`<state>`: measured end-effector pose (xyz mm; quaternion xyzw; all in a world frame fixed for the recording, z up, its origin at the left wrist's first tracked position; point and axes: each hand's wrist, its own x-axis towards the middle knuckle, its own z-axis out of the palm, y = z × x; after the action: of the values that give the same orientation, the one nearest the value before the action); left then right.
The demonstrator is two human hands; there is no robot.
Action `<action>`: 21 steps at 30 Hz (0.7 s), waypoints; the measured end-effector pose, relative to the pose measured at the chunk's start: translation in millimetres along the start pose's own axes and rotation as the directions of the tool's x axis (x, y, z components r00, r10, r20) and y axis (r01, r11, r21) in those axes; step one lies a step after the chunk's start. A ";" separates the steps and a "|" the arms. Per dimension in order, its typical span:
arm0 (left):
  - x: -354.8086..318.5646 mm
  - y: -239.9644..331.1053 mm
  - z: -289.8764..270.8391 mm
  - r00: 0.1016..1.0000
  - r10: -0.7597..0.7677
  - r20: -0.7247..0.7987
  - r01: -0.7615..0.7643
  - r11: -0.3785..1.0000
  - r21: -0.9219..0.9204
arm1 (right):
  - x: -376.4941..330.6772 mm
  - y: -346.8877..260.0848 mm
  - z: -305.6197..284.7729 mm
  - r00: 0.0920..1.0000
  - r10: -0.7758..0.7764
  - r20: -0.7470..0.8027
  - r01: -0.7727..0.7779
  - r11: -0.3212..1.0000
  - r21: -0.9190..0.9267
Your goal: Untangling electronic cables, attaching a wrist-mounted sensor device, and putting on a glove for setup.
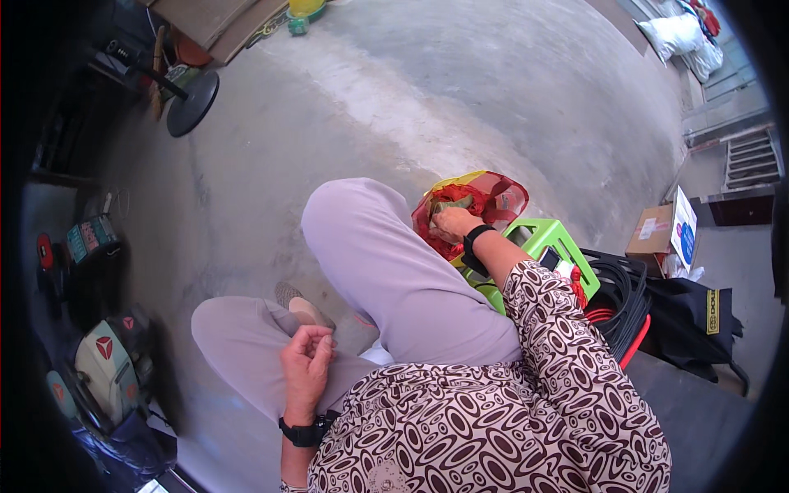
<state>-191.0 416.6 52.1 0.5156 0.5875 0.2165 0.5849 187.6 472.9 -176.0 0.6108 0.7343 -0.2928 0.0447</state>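
Observation:
My right hand [454, 224] reaches into a red and yellow mesh bag [507, 200] beside my right knee. Bright red material [454, 195] fills the bag, and a greenish piece lies by my fingers. Those fingers are bent together, and what they grip is hidden. Over my left thigh, my left hand [307, 366] is raised with its fingers curled and the thumb close to them. Anything between them is too small to make out. Under my right forearm stands a light green plastic stool [538, 238], with a phone-like dark device [549, 260] and red cords [579, 289] on it.
Coiled black cable [618, 300] and a black bag [692, 316] sit at my right, near a cardboard box [651, 232]. A pale machine casing [107, 361] stands at the left. Farther off are a round black stand base [193, 104] and white sacks [674, 37].

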 end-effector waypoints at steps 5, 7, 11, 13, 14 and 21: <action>-0.2 -2.8 -1.6 0.999 0.005 -0.040 -0.006 1.000 -0.010 | -26.5 -8.3 -24.1 0.953 0.216 -0.211 -0.204 0.976 0.078; 2.0 -1.2 -4.3 0.998 0.040 -0.042 -0.041 0.999 -0.028 | -48.8 -19.0 -50.3 0.843 0.354 -0.405 -0.224 0.916 0.333; 6.9 19.1 -6.0 0.990 0.137 -0.024 -0.139 0.986 -0.090 | -102.7 -55.3 -123.3 0.673 0.301 -0.675 0.056 0.890 0.453; 4.7 28.6 -11.5 0.983 0.164 -0.080 -0.172 0.979 -0.112 | -119.7 -96.3 -163.5 0.675 0.330 -0.660 0.194 0.783 0.591; 3.0 38.6 -12.5 0.981 0.183 -0.062 -0.190 0.972 -0.138 | -128.9 -116.9 -181.0 0.698 0.320 -0.641 0.256 0.724 0.641; -11.8 80.5 -6.7 0.934 0.332 -0.132 -0.355 0.819 -0.451 | -148.5 -227.4 -228.7 0.608 -0.252 -0.753 0.620 0.743 0.253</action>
<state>-171.2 438.9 128.1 0.4512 0.4288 0.4657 0.6290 81.6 435.7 160.8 0.4569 0.7282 -0.2278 -0.4572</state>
